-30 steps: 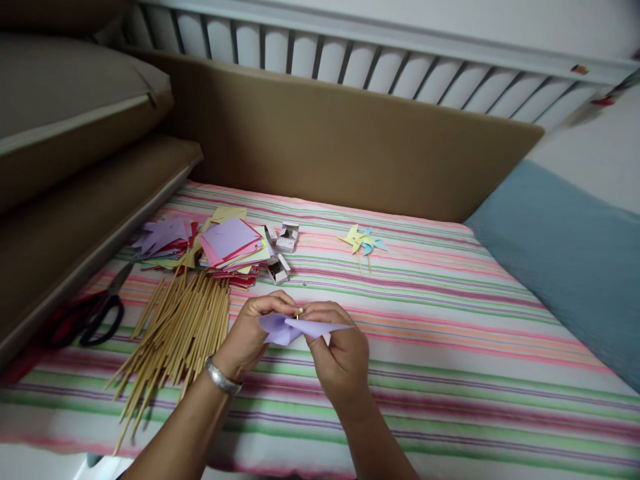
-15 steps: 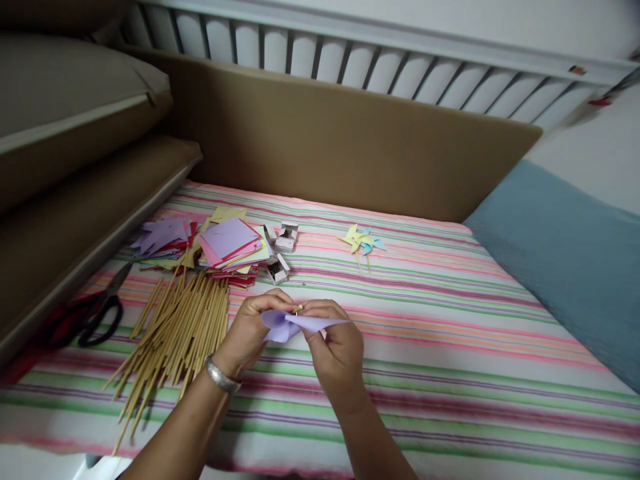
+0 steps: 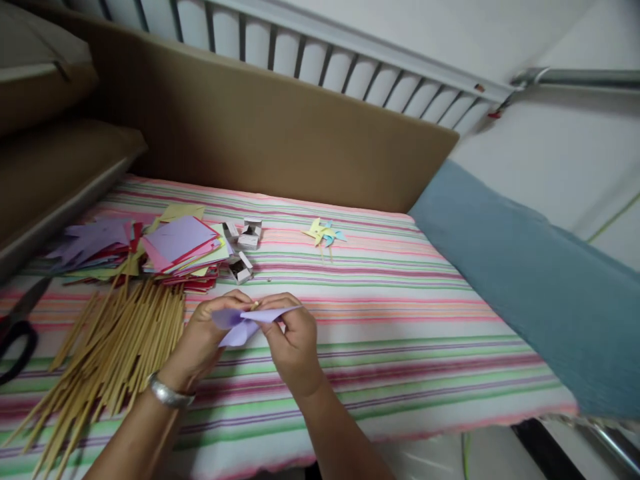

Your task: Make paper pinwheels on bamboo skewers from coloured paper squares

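A purple paper pinwheel (image 3: pixel 239 331) is pinched between my two hands over the striped cloth, its blades curled and folded. My left hand (image 3: pixel 204 328), with a silver bracelet at the wrist, is closed on its left side. On the other side, my right hand (image 3: pixel 295 339) grips the paper between thumb and fingers. A small pale tip, like the end of a wooden stick (image 3: pixel 255 305), shows at the pinwheel's centre between the fingertips; the rest of it is hidden. Left of my hands lies a spread bundle of wooden sticks (image 3: pixel 143 340).
Stacked coloured paper squares (image 3: pixel 177 241) and cut purple paper (image 3: pixel 97 237) lie at the back left, beside small open boxes (image 3: pixel 250 235). Yellow and blue pinwheels (image 3: pixel 320 232) lie farther back. Scissors (image 3: pixel 20 340) rest at the left edge. A brown board (image 3: pixel 260 140) stands behind.
The view has swung right, so everything sits farther left in the picture. Both hands keep hold of the purple pinwheel, which is slightly tilted; its lower blade shows more.
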The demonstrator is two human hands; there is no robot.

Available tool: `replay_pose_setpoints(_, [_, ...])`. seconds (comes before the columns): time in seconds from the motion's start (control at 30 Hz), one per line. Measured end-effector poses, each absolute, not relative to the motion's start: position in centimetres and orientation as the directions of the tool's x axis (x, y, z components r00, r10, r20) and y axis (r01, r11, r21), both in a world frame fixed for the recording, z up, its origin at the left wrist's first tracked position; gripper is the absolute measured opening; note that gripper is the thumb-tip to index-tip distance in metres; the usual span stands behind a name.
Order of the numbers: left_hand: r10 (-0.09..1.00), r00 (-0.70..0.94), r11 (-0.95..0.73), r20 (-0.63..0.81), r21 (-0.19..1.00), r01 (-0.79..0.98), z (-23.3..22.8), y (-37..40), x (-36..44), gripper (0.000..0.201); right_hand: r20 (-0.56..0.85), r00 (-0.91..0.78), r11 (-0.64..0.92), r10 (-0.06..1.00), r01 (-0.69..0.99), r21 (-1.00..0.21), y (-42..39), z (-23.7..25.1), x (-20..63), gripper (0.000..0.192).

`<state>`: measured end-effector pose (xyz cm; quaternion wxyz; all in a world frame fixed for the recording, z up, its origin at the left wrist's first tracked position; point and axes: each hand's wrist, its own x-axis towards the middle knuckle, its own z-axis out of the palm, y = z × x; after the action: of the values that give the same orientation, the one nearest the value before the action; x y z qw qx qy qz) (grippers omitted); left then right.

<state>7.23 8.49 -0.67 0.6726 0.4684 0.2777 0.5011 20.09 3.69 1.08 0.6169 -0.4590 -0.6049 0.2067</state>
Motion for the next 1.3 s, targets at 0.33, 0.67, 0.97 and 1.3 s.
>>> replay_pose_setpoints(0.33, [0.936, 0.353, 0.14, 0.005, 0.913, -0.383, -0.8, 8.5, 7.3, 0.009, 0.523, 0.182, 0.463, 0.833, 0.29, -0.838, 4.0, 0.7, 20.4, 0.013])
replay_pose_setpoints(0.67, [0.911, 0.403, 0.256, -0.082, 0.881, -0.398, -1.3, 8.5, 7.1, 0.016, 0.232, 0.229, 0.228, 0.945, 0.046, -0.973, 4.1, 0.5, 20.2, 0.015])
replay_pose_setpoints(0.97, [0.92, 0.373, 0.27, -0.121, 0.885, -0.378, -1.7, 8.5, 7.3, 0.018, 0.252, 0.236, 0.245, 0.938, 0.061, -0.968, 4.2, 0.6, 20.2, 0.009])
replay_pose_setpoints(1.3, [0.927, 0.352, 0.269, -0.129, 0.883, -0.384, -2.0, 8.5, 7.3, 0.018, 0.244, 0.252, 0.233, 0.936, 0.074, -0.97, 4.4, 0.1, 20.1, 0.007])
